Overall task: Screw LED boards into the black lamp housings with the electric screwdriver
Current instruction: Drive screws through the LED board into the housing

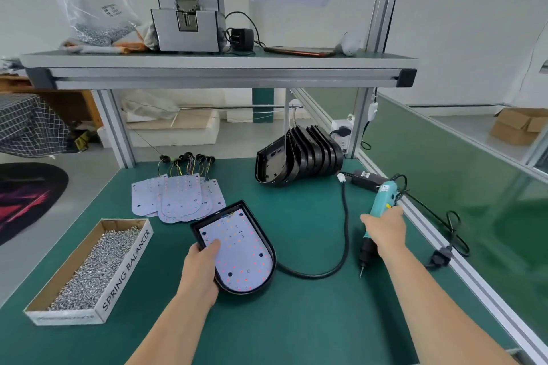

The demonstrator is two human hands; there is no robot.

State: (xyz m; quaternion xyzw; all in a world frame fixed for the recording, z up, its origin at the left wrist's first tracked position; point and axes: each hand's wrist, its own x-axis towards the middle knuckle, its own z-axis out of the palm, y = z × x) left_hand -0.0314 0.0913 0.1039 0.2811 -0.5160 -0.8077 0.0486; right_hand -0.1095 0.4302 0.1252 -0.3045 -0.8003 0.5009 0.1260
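Observation:
A black lamp housing lies on the green mat in front of me with a white LED board seated inside it. My left hand grips the housing's left rim, thumb resting on the board. My right hand grips a teal electric screwdriver, bit pointing down above the mat, well to the right of the housing. Several loose LED boards with wires fan out behind the housing. A row of empty black housings stands at the back.
A cardboard box of screws marked SPRING BALANCER sits at the left. A thick black cable curves from the housing's right side back to a white plug by a power adapter. A shelf with a screw feeder hangs overhead; an aluminium rail bounds the right edge.

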